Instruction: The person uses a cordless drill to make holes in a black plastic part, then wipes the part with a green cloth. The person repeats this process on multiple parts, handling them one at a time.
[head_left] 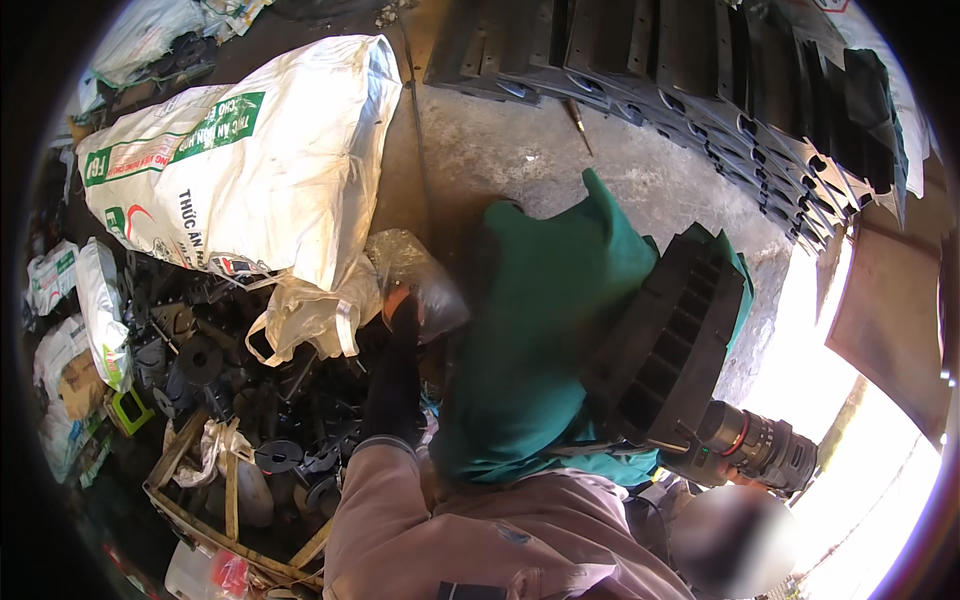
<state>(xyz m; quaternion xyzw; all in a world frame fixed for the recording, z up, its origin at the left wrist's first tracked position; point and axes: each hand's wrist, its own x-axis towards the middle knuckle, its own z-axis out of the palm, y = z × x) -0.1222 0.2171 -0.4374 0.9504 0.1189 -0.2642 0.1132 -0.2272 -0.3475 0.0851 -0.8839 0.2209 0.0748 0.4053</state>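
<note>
My left arm, in a pale mauve sleeve with a dark arm cover, reaches forward. My left hand (399, 301) is at a clear plastic bag (418, 278) whose contents I cannot make out; its fingers are mostly hidden there. Beside it lies a thin cream carrier bag (312, 318) with loop handles. Across the green cloth (545, 300) over my lap rests a black slotted part (670, 340), tilted to the right. My right hand cannot be made out.
A large white woven sack (250, 160) lies front left. Black parts (200, 360) crowd the left floor. Stacked black panels (640, 60) fill the far right, near a thin tool (577, 118). At right, a ridged black cylinder resembling a camera lens (770, 447) juts out beside someone's fingers.
</note>
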